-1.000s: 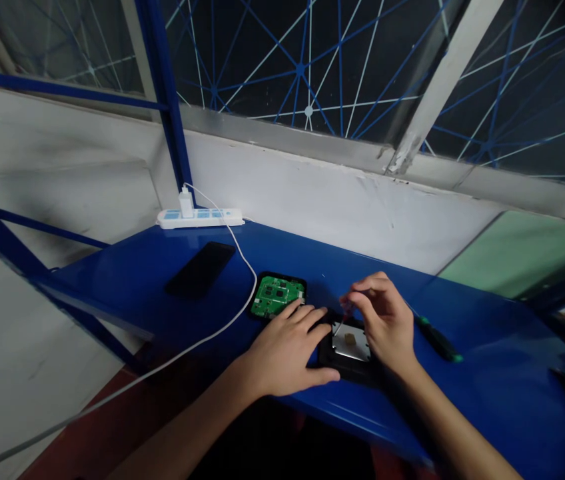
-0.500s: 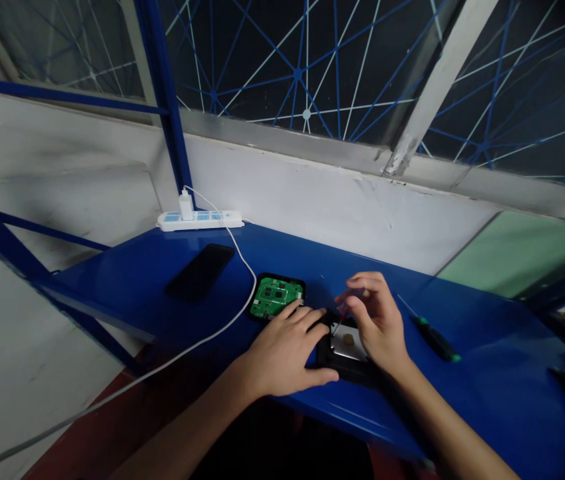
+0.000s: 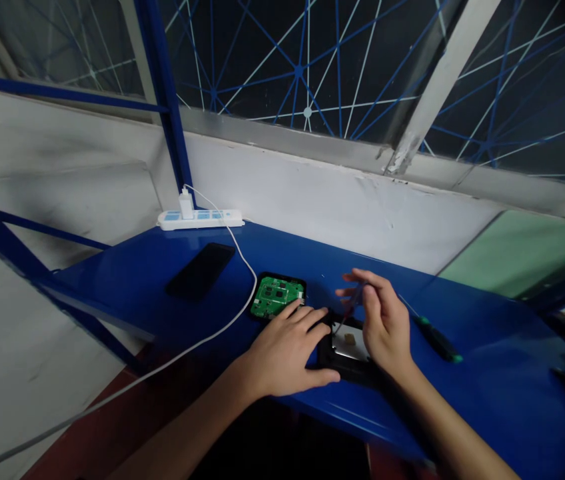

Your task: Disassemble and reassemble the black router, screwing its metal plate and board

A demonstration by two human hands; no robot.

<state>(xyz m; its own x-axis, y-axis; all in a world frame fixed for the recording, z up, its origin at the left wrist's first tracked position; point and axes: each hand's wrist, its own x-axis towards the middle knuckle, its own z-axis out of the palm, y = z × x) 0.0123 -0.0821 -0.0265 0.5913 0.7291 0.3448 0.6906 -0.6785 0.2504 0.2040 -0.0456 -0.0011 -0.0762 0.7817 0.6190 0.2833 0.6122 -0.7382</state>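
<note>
My left hand lies spread with its fingers at the left edge of a black plastic housing. Inside that housing sits a silver metal plate with a small tan square on it. My right hand pinches a small screwdriver with a reddish, partly clear handle. Its thin shaft slants down to the housing's upper left corner, close to my left fingertips; the exact tip contact is too small to make out. Beyond my left fingers is a green circuit board in a black shell.
A second screwdriver, black and green, lies right of my right hand. A dark phone-like slab rests at the left. A white cable runs from a power strip across the blue table. Dark items sit at the far right.
My right hand has turned and shifted slightly right, its thumb now more upright, and the screwdriver handle leans further right. My left hand and the housing stay almost where they were.
</note>
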